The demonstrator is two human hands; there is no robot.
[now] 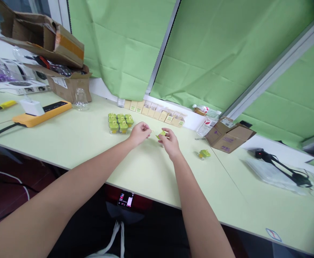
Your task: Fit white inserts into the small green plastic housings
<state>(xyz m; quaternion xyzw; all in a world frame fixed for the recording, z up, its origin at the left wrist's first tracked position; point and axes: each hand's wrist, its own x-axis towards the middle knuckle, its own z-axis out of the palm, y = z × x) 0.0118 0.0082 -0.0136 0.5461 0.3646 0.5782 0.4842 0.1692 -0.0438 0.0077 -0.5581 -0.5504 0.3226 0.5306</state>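
My left hand (140, 133) is over the middle of the table, thumb and fingertips pinched on a small, pale, thin piece like a loop of cord. Facing it, my right hand (170, 143) grips a small green-lidded container (161, 134). Most of that container is hidden by my fingers. Left of my hands, several small clear containers (118, 125) with green lids and yellowish contents stand in a tight group, pale loops on their lids. Another green-lidded container (204, 154) sits apart to the right.
Small tan cardboard boxes (157, 112) line the back by the wall. Bottles (206, 125) and an open carton (228, 136) stand back right. At left are an orange power strip (45, 113), a clear jar (80, 99) and large cartons (68, 86). A phone (126, 199) lies below the front edge.
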